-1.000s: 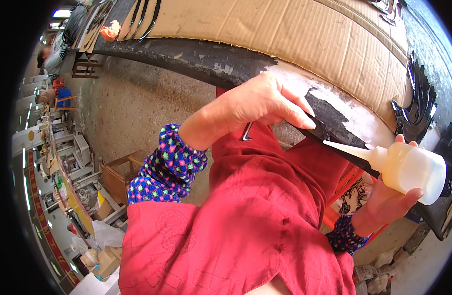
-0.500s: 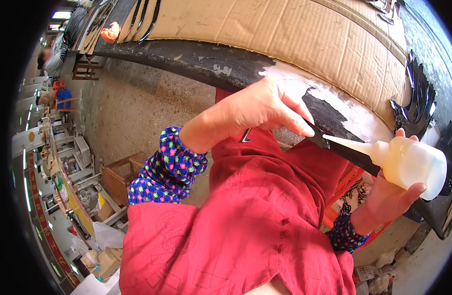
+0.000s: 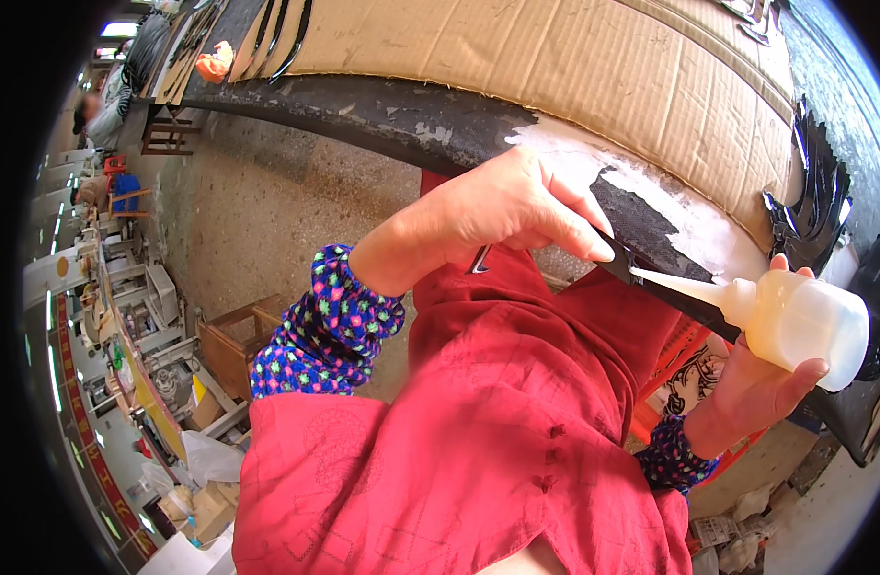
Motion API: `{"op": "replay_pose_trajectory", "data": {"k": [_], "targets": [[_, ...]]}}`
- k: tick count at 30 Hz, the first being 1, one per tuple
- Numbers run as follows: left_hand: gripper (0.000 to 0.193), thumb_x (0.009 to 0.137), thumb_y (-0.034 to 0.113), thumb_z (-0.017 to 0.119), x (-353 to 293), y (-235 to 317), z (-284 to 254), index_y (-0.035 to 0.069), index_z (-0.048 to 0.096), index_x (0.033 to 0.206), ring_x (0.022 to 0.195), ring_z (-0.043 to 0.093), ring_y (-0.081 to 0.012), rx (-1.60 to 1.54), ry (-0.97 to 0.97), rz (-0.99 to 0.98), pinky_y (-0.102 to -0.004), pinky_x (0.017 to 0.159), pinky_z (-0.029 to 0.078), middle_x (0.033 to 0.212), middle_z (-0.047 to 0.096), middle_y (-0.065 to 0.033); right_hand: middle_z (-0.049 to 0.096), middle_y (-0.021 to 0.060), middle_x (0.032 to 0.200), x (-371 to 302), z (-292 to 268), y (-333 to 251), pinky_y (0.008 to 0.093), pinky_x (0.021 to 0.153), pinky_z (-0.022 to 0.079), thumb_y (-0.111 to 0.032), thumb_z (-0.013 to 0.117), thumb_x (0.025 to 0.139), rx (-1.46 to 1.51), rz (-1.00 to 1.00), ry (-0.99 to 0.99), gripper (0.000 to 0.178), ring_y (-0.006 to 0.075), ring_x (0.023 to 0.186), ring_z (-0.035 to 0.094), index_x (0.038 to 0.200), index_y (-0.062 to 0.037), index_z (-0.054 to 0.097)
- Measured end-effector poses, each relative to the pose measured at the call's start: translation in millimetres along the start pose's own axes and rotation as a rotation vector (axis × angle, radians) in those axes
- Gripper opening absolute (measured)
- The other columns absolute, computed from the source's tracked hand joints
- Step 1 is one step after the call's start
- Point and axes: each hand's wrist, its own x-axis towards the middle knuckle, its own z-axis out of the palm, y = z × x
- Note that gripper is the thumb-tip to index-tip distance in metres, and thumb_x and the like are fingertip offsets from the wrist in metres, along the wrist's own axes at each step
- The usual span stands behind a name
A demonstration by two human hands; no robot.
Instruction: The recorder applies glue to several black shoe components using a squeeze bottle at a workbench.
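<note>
My left hand (image 3: 516, 206) is closed in a pinch, thumb against forefinger, on a thin glossy black strip. One curved end of this black strip (image 3: 479, 260) pokes out below the palm; most of its length is hidden by my fingers. In my right hand (image 3: 746, 388) lies a translucent squeeze bottle (image 3: 811, 326) with pale yellowish liquid inside. The bottle is tilted on its side, my fingers wrapped round its body. Its long white tapered nozzle (image 3: 684, 285) points left, with the tip at or very near the black strip beside my left fingertips.
A cardboard sheet (image 3: 555, 67) covers much of the dark, worn bench (image 3: 363, 120). Bundled glossy black strips (image 3: 811, 206) lie at its right end, and more black strips (image 3: 291, 38) at the far left near an orange crumpled cloth (image 3: 215, 62). A wooden stool (image 3: 234, 345) stands on the floor.
The nozzle tip has shifted down very slightly along the black strip. The strip's curved end has tilted a little. Both hands keep their grips.
</note>
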Motion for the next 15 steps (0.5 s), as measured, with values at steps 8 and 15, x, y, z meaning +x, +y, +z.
{"op": "replay_pose_trajectory", "data": {"k": [8, 15], "targets": [[0.018, 0.066, 0.011, 0.068, -0.2, 2.4, -2.9, 0.0, 0.065, 0.08, 0.052, 0.044, -0.0004, 0.007, 0.017, 0.006, -0.0145, 0.047, 0.03, 0.062, 0.057, 0.0012, 0.04, 0.0205, 0.118, 1.4, -1.1, 0.1, 0.0507, 0.097, 0.027, -0.045, 0.064, 0.068, 0.032, -0.003, -0.005, 0.078, 0.0411, 0.111, 0.038, 0.122, 0.0018, 0.033], [0.017, 0.066, 0.01, 0.068, -0.3, 2.3, -3.9, 0.001, 0.065, 0.079, 0.048, 0.038, 0.001, -0.021, 0.011, 0.0, -0.015, 0.043, 0.024, 0.059, 0.055, 0.003, 0.033, 0.0185, 0.126, -0.2, -16.8, 3.2, 0.0492, 0.093, 0.033, -0.045, 0.055, 0.076, 0.012, 0.003, -0.113, 0.073, 0.0388, 0.119, 0.029, 0.127, -0.0028, 0.025]]}}
